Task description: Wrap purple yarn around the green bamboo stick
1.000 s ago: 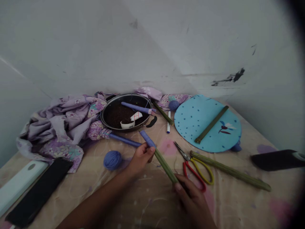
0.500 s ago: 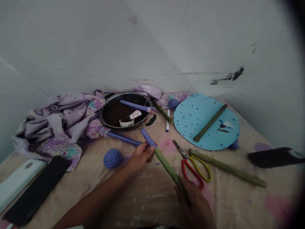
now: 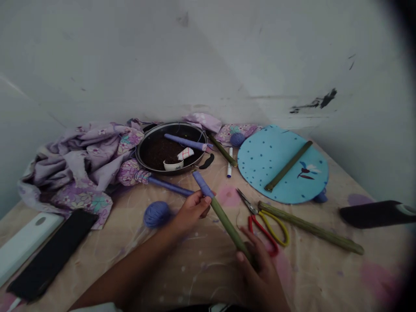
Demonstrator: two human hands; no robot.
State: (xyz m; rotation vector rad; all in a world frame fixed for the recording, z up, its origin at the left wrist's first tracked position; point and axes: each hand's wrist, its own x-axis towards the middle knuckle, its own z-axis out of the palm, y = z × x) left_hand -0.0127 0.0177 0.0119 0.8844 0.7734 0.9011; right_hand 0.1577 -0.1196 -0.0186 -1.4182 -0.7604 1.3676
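A green plant stem (image 3: 226,222), its far end wrapped in purple yarn (image 3: 203,183), slants between my hands. My left hand (image 3: 193,209) pinches it at the lower edge of the wrapping. Around its near end, the fingers of my right hand (image 3: 261,264) are closed. Left of my left hand lies a ball of purple yarn (image 3: 157,214). Behind that hand, a purple-wrapped stick (image 3: 170,186) runs to a bundle of flowered cloth (image 3: 131,172). Pliers (image 3: 249,203) with one red and one yellow handle lie just beyond my right hand.
At the back stands a black pan (image 3: 139,158) of dark soil holding another wrapped stick (image 3: 185,142). A marker (image 3: 229,162) lies near a blue round board (image 3: 256,164) bearing a stem (image 3: 287,167). Another stem (image 3: 312,227) lies right; a phone (image 3: 53,255) and crumpled cloth (image 3: 81,160) are left.
My right hand has shifted slightly up along the stem and its fingers have spread a little. My left hand keeps its pinch. The stem has turned slightly; the whole view has shifted a little.
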